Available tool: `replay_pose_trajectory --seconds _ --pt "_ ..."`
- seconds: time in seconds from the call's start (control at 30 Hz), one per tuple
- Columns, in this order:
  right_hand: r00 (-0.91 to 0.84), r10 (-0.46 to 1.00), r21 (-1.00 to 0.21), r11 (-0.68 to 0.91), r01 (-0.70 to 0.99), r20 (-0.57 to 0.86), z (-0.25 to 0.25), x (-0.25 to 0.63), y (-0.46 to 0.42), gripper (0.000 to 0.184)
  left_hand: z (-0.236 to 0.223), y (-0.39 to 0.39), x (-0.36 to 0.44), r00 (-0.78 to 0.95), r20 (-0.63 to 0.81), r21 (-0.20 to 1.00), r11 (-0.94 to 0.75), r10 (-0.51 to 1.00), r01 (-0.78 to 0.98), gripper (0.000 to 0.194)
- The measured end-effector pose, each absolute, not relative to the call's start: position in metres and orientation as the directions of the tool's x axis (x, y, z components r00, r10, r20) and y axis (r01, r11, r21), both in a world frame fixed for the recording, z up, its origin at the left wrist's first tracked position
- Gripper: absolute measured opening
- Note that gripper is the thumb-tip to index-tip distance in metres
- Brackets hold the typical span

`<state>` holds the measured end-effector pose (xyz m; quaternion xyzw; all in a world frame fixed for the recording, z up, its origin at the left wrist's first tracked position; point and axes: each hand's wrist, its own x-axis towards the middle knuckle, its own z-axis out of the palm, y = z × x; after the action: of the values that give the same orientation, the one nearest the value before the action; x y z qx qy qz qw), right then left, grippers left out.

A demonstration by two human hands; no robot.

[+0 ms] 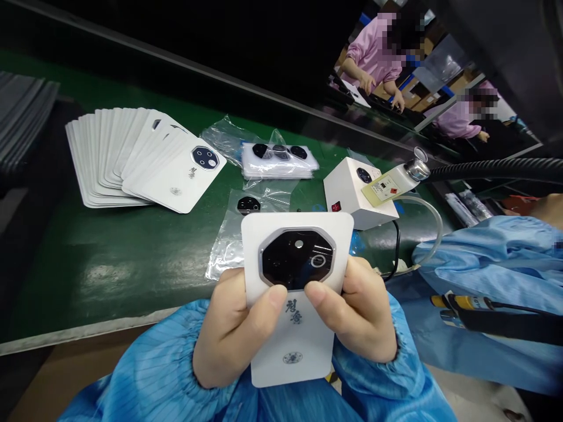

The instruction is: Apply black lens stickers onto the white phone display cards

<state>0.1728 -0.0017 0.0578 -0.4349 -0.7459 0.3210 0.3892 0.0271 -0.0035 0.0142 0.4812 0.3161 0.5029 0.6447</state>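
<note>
Glossy green workbench [171, 252], pale front edge [88, 330], dark panel [211, 41] behind, reflected light [103, 273].

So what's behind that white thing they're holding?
Behind the white panel, part of a clear bag and a black lens piece show on the green table. The panel hides its back and anything else directly behind.

Left of our hands [240, 331], bare green counter [145, 252] gives us a path up to the fanned white panels [127, 164]. Ahead, the held panel [303, 331], a plastic bag [226, 243] and the wrapped bundle [281, 165] block us. We see only a slim strip between bundle and white box [345, 190]. Rightward, the bottle [387, 184], looping hose [440, 223] and a co-worker's blue sleeve [488, 240] obstruct us.
</note>
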Motion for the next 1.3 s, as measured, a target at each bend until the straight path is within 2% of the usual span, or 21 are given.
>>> replay_pose_trajectory --seconds 0.17,0.4,0.53,0.67,0.8,0.9,1.1,1.23,1.3 --pt "-0.311 0.903 -0.804 0.412 0.429 0.297 0.06 0.172 0.0 0.013 0.016 -0.003 0.027 0.282 0.09 0.939 0.013 0.955 -0.343 0.027" --pt "-0.296 0.919 -0.813 0.373 0.447 0.259 0.06 0.175 -0.002 0.025 0.016 -0.004 0.027 0.325 0.03 0.906 0.112 0.945 -0.408 0.027" --pt "-0.296 0.919 -0.842 0.366 0.396 0.261 0.062 0.175 -0.002 0.029 0.018 -0.004 0.027 0.41 -0.039 0.841 0.252 0.911 -0.479 0.028" --pt "-0.326 0.922 -0.896 0.316 0.312 0.211 0.064 0.175 -0.002 0.029 0.02 -0.004 0.027 0.475 -0.111 0.743 0.39 0.873 -0.544 0.02" --pt "-0.314 0.933 -0.901 0.28 0.332 0.175 0.064 0.175 -0.001 0.031 0.019 -0.004 0.027 0.499 -0.117 0.68 0.435 0.859 -0.59 0.016" --pt "-0.324 0.934 -0.899 0.268 0.345 0.154 0.061 0.176 0.001 0.033 0.017 -0.002 0.025 0.467 -0.128 0.728 0.403 0.875 -0.554 0.018" --pt "-0.359 0.913 -0.902 0.308 0.304 0.191 0.051 0.176 0.003 0.024 0.011 0.001 0.021 0.38 -0.103 0.834 0.288 0.919 -0.471 0.019" --pt "-0.356 0.912 -0.901 0.317 0.297 0.204 0.051 0.175 0.004 0.016 0.012 0.001 0.024 0.262 0.013 0.936 0.08 0.965 -0.342 0.016" --pt "-0.333 0.918 -0.894 0.322 0.312 0.215 0.052 0.174 0.004 0.015 0.013 0.002 0.025 0.259 0.089 0.967 -0.021 0.962 -0.253 0.014"
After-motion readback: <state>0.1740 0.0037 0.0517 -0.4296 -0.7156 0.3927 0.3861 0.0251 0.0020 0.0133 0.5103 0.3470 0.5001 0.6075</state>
